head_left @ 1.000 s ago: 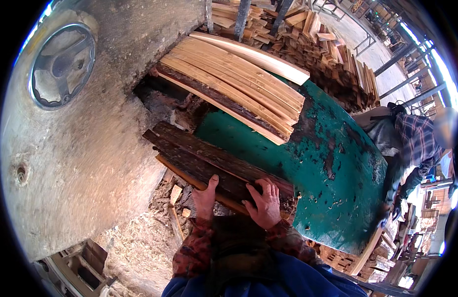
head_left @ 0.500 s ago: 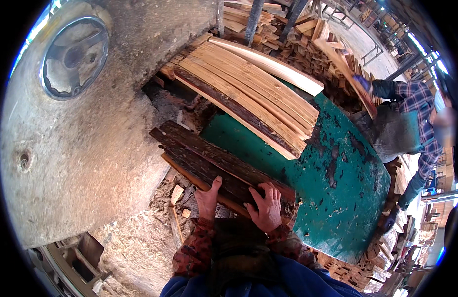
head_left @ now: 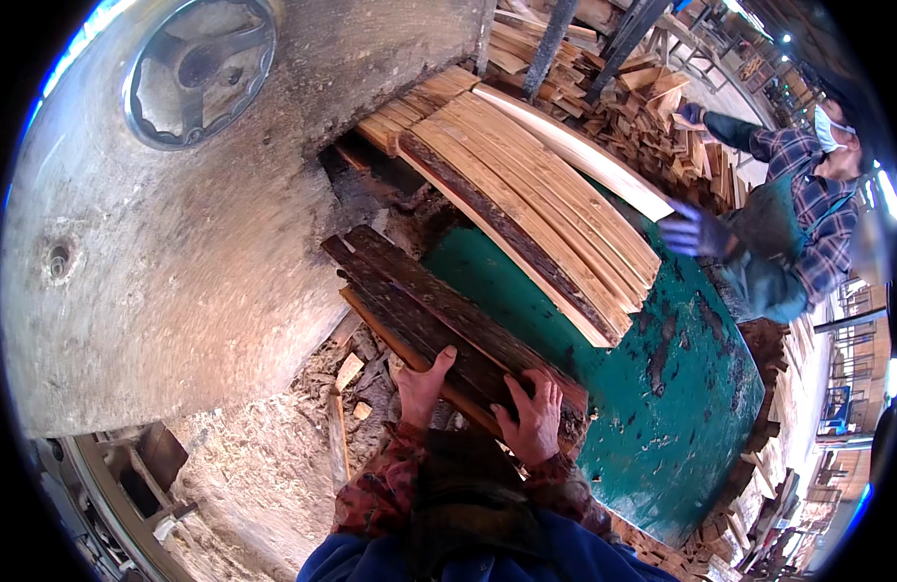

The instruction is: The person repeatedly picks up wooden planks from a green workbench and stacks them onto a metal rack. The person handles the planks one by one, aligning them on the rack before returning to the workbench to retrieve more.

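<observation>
Dark, bark-covered slabs (head_left: 424, 315) lie side by side in front of me, by the near edge of a green table (head_left: 652, 417). My left hand (head_left: 424, 390) grips the near slab's edge, thumb on top and the other fingers hidden below. Closer to the slabs' right end, my right hand (head_left: 534, 415) rests on them with bent, spread fingers and thumb apart. Beyond, a row of sawn boards (head_left: 536, 194) lies on the table, one with a bark edge. A paler board (head_left: 574, 145) lies along the row's far side.
At left stands a dusty machine panel (head_left: 225, 252) with a handwheel (head_left: 198, 73). Across the table, a co-worker (head_left: 807, 194) in gloves has one hand by the pale board's end. Cut wood is heaped behind metal posts (head_left: 550, 48). Sawdust (head_left: 249, 475) and offcuts lie below.
The co-worker has straightened up, no longer holds the long plank, and has brought a hand to the pale board's end. My view has shifted slightly; my hands keep their places on the slabs.
</observation>
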Demonstrator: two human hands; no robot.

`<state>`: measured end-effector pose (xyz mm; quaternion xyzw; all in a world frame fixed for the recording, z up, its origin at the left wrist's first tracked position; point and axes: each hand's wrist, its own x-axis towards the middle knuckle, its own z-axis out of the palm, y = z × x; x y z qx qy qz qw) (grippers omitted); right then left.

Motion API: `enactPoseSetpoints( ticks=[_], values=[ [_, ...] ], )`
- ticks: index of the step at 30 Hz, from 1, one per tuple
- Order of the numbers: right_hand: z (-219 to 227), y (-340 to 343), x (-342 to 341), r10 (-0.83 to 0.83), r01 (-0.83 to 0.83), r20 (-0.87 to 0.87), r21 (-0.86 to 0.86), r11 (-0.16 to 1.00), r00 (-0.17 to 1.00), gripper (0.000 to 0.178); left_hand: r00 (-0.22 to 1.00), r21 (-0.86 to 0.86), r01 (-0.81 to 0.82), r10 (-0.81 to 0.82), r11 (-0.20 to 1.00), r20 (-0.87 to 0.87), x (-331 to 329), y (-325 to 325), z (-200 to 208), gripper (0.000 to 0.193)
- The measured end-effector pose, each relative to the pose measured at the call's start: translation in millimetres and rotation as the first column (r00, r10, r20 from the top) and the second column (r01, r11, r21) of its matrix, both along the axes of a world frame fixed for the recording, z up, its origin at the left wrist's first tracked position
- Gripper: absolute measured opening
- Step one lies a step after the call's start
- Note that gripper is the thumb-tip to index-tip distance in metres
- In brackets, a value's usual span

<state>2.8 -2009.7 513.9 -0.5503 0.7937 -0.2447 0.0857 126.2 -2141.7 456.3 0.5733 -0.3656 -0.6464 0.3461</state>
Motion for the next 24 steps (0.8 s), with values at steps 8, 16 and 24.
enactPoseSetpoints(
  ticks=[8, 16, 24],
  values=[
    [15.7, -8.5, -8.2, 0.052, -0.059, 0.088, 0.072, 0.996, 0.995, 0.049, 0.996, -0.035, 0.023, -0.026, 0.999, -0.088, 2.8, -2.4, 7.7, 0.044],
    [56.6, -78.5, -11.4, 0.221, -0.231, 0.188, 0.032, 0.972, 0.957, 0.043, 0.995, -0.119, 0.014, -0.025, 0.993, -0.092, 2.1, 0.4, -19.2, 0.040],
    [40.5, -194.6, 2.7, 0.431, -0.424, 0.101, -0.079, 0.902, 0.897, 0.042, 0.986, -0.031, 0.088, -0.091, 0.996, -0.139, 5.1, -7.6, -7.3, 0.055]
  ],
)
